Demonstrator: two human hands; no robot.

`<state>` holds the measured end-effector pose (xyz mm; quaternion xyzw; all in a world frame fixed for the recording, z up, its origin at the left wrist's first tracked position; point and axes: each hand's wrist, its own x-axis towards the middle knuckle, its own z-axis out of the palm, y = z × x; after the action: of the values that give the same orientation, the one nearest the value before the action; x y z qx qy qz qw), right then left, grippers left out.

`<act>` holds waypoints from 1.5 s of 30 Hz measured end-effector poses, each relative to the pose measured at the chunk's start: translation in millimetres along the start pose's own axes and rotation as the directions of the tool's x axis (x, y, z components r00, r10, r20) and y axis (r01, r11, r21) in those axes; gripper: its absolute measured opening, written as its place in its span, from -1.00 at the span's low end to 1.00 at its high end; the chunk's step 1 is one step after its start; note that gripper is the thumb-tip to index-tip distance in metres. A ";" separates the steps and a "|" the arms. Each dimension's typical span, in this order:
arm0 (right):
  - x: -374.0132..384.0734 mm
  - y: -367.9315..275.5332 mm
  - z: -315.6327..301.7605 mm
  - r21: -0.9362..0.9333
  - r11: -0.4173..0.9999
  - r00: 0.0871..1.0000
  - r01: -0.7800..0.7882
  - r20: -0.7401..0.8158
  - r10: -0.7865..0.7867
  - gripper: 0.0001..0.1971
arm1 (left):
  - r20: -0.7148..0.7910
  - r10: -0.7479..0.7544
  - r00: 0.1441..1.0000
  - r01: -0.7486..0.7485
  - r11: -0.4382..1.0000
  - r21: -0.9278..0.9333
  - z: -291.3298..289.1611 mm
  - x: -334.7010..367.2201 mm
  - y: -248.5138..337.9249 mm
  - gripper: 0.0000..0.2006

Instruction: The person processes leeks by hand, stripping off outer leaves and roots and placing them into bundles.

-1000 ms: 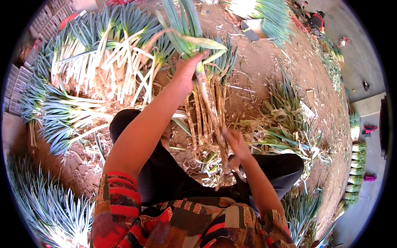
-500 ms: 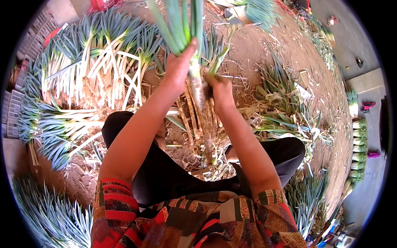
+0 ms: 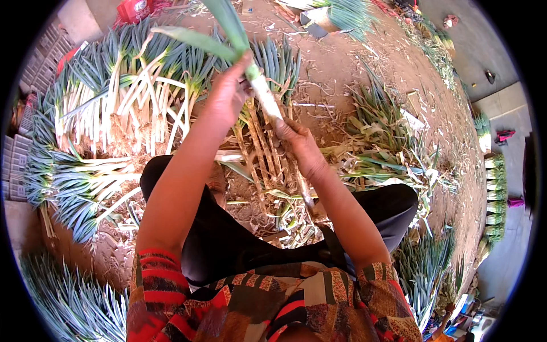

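A long green onion [image 3: 263, 94] slants across the middle, its green leaves up and to the left, its soil-stained root end down toward my right knee. My left hand [image 3: 228, 97] is closed round it where the white shank turns green. Lower down, my right hand [image 3: 299, 145] is closed on the stalk, thumb lying along it. One broad leaf [image 3: 194, 41] juts out to the left above my left hand. Beneath the stalk, several unpeeled green onions [image 3: 259, 145] with brownish shanks lie on the ground between my feet.
Peeled green onions [image 3: 122, 108] are heaped at the left. Stripped leaves [image 3: 387, 142] form a pile at the right. More onions with bluish leaves lie at lower left [image 3: 74, 296] and lower right [image 3: 424, 268]. Grey crates [image 3: 48, 51] stand far left; tied bundles [image 3: 494, 194] line the right.
The green onion has tilted, its top leaning left and its root end swinging right. My right hand has gone from a loose yellowish leaf to the stalk; that leaf is out of the hand.
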<state>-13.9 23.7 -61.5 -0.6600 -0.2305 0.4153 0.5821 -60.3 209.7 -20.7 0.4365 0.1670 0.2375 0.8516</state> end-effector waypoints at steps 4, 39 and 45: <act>-9.6 -3.6 -2.1 0.368 0.902 0.962 -0.225 0.233 0.145 -0.45 | 0.002 -0.035 0.999 0.035 0.998 -0.049 -1.3 4.3 -0.9 -0.56; 12.2 -26.1 19.3 0.036 0.961 0.930 0.274 -0.266 -0.255 -0.72 | -0.206 0.107 0.973 -0.047 0.959 0.278 23.5 -25.8 -3.5 -0.55; 12.7 13.8 18.5 -0.001 0.993 0.985 -0.115 -0.131 0.114 -0.86 | -0.063 0.019 0.998 -0.019 1.000 -0.004 11.4 -16.1 14.5 -0.48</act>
<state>-24.5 41.4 -77.9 -0.7004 -0.1554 0.4029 0.5683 -71.8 200.7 -1.1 0.4286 0.1891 0.2595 0.8445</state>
